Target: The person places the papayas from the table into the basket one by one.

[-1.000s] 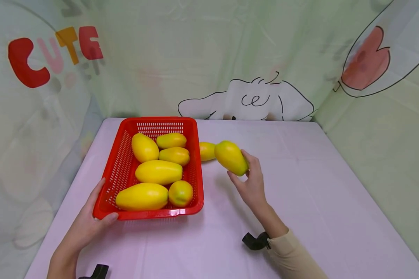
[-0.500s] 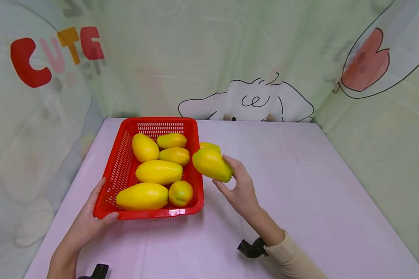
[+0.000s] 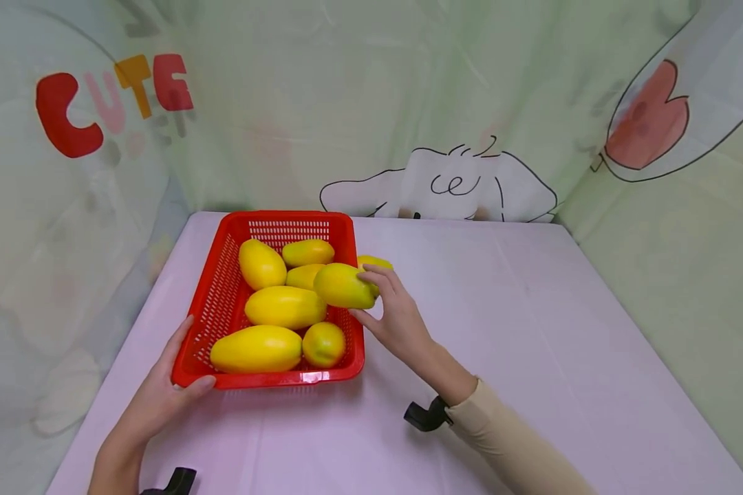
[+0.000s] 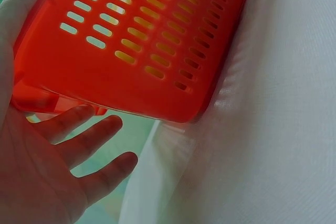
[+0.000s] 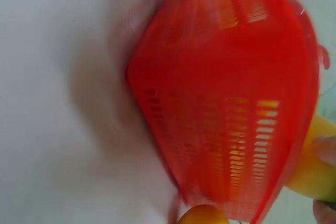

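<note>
In the head view, my right hand (image 3: 399, 320) holds a yellow-green papaya (image 3: 345, 286) by its right end, between thumb and fingers. The papaya hangs over the right side of a red plastic basket (image 3: 266, 380), overlapping the fruit below. My left hand (image 3: 161, 392) grips the basket's near left corner, thumb at the front rim and fingers along the left side. The left wrist view shows the other fingers (image 4: 100, 140) spread below the rim. Several yellow papayas (image 3: 256, 348) lie inside the basket. The right wrist view catches the held papaya (image 5: 315, 161) beyond the rim.
Another papaya (image 3: 374, 262) lies on the table just outside the basket's right side, partly hidden by my right hand. The table (image 3: 501, 330) has a pale lilac cover. Printed curtains (image 3: 272, 103) stand behind it and on both sides.
My right hand has carried the papaya leftward from the open table to over the basket's right side. The left hand has stayed at the basket corner.
</note>
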A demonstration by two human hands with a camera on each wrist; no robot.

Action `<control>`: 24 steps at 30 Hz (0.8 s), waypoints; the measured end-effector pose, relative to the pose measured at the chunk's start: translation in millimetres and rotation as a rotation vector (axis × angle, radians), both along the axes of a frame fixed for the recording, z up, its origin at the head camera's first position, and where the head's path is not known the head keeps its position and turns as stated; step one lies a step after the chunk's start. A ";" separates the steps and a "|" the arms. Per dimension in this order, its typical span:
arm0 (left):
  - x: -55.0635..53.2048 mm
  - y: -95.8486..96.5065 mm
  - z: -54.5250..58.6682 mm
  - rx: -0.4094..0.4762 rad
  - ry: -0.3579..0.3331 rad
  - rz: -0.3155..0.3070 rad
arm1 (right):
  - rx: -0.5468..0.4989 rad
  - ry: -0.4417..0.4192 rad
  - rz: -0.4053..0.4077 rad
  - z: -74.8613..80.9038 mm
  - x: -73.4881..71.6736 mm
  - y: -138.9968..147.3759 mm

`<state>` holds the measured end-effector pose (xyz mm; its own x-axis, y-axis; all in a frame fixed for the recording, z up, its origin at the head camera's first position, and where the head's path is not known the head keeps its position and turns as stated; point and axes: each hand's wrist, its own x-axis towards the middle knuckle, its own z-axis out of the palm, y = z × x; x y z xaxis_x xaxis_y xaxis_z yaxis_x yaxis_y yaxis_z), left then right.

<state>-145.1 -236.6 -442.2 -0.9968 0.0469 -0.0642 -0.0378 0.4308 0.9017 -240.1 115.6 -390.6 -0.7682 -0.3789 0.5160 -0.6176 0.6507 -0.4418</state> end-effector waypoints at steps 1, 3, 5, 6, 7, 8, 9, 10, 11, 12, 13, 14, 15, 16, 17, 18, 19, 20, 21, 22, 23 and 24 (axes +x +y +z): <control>0.1 0.1 0.1 0.003 0.001 -0.002 | 0.007 0.006 0.016 0.1 -5.2 -1.3; 0.3 0.5 0.0 0.005 0.004 -0.008 | 0.020 0.015 0.037 0.8 -16.3 -3.7; 0.4 0.5 -0.1 0.005 0.005 -0.010 | 0.031 0.021 0.048 3.1 -26.6 -6.0; 0.5 0.5 -0.2 0.004 0.005 -0.010 | 0.034 0.018 0.048 4.6 -31.5 -7.3; 0.7 0.4 -0.3 0.002 0.005 -0.010 | 0.040 0.016 0.046 6.5 -35.9 -8.8; 0.9 0.3 -0.4 0.000 0.005 -0.008 | 0.047 0.016 0.044 8.5 -40.0 -10.4; 1.2 0.2 -0.5 0.001 0.006 -0.007 | 0.055 0.012 0.043 10.3 -44.0 -12.2; 1.2 0.1 -0.5 -0.001 0.005 -0.005 | 0.064 0.007 0.042 11.8 -47.7 -14.0; 1.2 0.0 -0.5 -0.001 0.005 -0.004 | 0.077 0.002 0.041 13.1 -51.3 -16.0; 1.1 0.0 -0.5 0.000 0.006 -0.004 | 0.092 -0.002 0.041 13.9 -54.7 -18.0; 1.1 0.0 -0.6 0.000 0.005 -0.003 | 0.110 -0.006 0.042 14.5 -57.9 -20.0; 0.9 0.0 -0.6 0.001 0.005 -0.003 | 0.127 -0.010 0.042 14.8 -60.9 -22.1; 0.8 0.1 -0.7 0.003 0.005 -0.004 | 0.143 -0.014 0.040 14.9 -63.5 -24.1; 0.6 0.3 -0.8 0.003 0.004 -0.004 | 0.157 -0.018 0.038 14.7 -65.7 -25.9; 0.4 0.4 -1.0 0.003 0.004 -0.004 | 0.170 -0.021 0.034 14.4 -67.7 -27.6; 0.2 0.6 -1.2 0.003 0.005 -0.005 | 0.177 -0.024 0.028 13.9 -69.6 -29.1; 0.1 0.8 -1.4 0.002 0.006 -0.005 | 0.185 -0.029 0.025 13.6 -71.0 -30.6; 0.0 1.0 -1.6 0.002 0.008 -0.006 | 0.192 -0.029 0.023 13.2 -72.4 -32.2; -0.1 1.0 -1.8 0.003 0.010 -0.006 | 0.202 -0.028 0.022 12.9 -73.6 -33.8; 0.1 0.9 -1.9 0.001 0.011 -0.004 | 0.212 -0.026 0.025 12.7 -74.6 -35.5; 0.3 0.7 -1.9 0.001 0.012 -0.003 | 0.223 -0.022 0.031 12.8 -75.3 -37.4; 0.5 0.5 -1.9 0.000 0.013 -0.001 | 0.234 -0.017 0.036 12.9 -76.0 -39.5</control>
<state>-144.6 -236.2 -444.1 -0.9975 0.0482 -0.0517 -0.0259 0.4307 0.9021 -316.1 76.1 -377.6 -0.7599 -0.5141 0.3978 -0.6361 0.7140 -0.2926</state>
